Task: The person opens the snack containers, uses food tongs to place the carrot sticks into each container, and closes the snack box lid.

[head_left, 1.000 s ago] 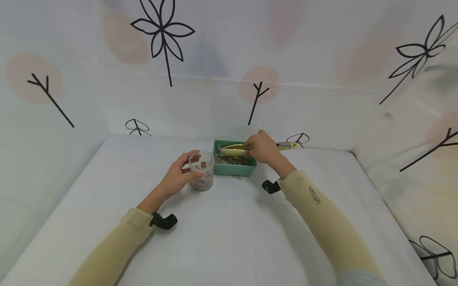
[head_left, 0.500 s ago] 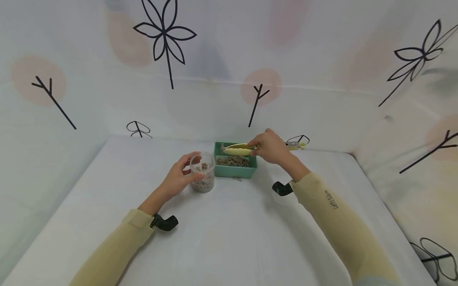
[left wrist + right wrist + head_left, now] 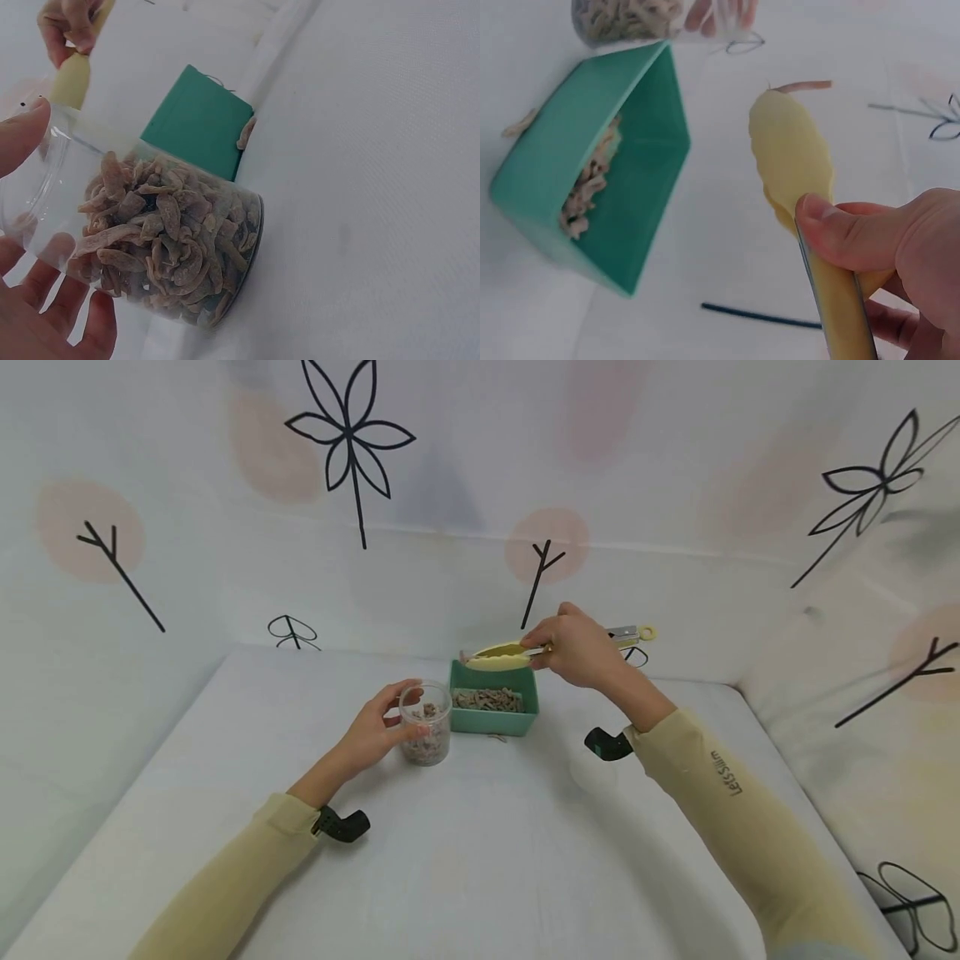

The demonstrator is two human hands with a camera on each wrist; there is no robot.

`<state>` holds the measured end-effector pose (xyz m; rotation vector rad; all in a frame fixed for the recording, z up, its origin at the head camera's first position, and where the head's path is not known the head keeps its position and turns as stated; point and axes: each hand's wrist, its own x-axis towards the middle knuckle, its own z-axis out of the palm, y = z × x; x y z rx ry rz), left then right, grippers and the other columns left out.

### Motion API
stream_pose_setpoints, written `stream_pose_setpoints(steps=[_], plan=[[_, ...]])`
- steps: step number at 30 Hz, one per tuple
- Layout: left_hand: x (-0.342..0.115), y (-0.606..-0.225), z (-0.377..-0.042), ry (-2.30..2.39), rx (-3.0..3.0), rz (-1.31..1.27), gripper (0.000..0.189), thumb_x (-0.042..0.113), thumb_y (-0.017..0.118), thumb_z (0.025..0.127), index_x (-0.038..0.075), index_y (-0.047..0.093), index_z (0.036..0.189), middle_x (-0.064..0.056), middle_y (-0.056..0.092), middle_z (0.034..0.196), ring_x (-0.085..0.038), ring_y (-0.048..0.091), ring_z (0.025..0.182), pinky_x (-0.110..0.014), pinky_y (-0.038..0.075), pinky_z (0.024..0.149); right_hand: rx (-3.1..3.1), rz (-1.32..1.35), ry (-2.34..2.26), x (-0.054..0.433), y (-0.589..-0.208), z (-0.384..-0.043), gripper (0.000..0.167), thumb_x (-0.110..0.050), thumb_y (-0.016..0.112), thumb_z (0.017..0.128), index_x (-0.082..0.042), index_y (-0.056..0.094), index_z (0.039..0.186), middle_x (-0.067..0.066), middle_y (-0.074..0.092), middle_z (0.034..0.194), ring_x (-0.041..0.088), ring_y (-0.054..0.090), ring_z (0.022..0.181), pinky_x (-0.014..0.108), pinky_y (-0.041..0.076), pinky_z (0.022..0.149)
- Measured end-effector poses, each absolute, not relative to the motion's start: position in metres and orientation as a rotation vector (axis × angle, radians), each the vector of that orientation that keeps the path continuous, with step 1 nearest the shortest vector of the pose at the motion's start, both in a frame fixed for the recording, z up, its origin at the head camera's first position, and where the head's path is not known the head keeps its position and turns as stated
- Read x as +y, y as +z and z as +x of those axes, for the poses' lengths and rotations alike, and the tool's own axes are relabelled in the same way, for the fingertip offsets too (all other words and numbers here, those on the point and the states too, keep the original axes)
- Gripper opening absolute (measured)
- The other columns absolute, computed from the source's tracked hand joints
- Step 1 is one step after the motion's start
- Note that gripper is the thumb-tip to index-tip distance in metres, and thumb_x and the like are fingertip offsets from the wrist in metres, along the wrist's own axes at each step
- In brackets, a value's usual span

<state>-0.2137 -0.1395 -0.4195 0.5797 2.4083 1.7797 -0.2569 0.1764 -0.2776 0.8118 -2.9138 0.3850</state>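
Observation:
A clear round jar [image 3: 425,743], partly filled with small brownish dried strips [image 3: 172,232], stands upright on the table. My left hand [image 3: 371,732] grips it round the side, thumb in front and fingers behind. My right hand [image 3: 573,647] holds pale yellow tongs [image 3: 791,150] with metal handles, raised above a green rectangular box [image 3: 491,723]. From the tips of the tongs sticks out one thin brownish strip [image 3: 810,85], seen in the right wrist view. More of the dried strips [image 3: 489,699] lie in the box, just right of the jar.
One loose strip [image 3: 497,738] lies on the white table [image 3: 465,843] in front of the box. Behind the box rises a white cloth backdrop [image 3: 450,577] with printed plant outlines. Dark wrist cameras [image 3: 343,825] jut out from both wrists.
My right hand has lifted the tongs up out of the box and a little to the right, a strip at their tips. The left hand and jar stay nearly in place.

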Motion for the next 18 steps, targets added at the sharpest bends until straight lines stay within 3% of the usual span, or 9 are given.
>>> stream_pose_setpoints(steps=[7, 18], plan=[[-0.135, -0.4, -0.203, 1.744, 2.401, 0.552, 0.071, 0.008, 0.071, 0.093, 0.004, 0.032, 0.153, -0.026, 0.039, 0.151, -0.043, 0.033, 0.14, -0.06, 0.032, 0.11, -2.88, 0.963, 0.35, 0.153, -0.262, -0.241, 0.03, -0.014, 0.081, 0.084, -0.011, 0.077, 0.114, 0.001, 0.071, 0.117, 0.02, 0.043, 0.087, 0.031, 0.04, 0.066], [-0.134, -0.383, -0.194, 1.726, 2.395, 0.546, 0.071, 0.011, 0.071, 0.094, 0.003, 0.032, 0.153, -0.022, 0.042, 0.148, -0.039, 0.038, 0.137, -0.057, 0.035, 0.11, -2.8, 1.146, 0.082, 0.113, -0.263, -0.229, 0.03, -0.015, 0.085, 0.08, -0.016, 0.079, 0.11, -0.002, 0.072, 0.114, 0.02, 0.047, 0.086, 0.031, 0.045, 0.065]])
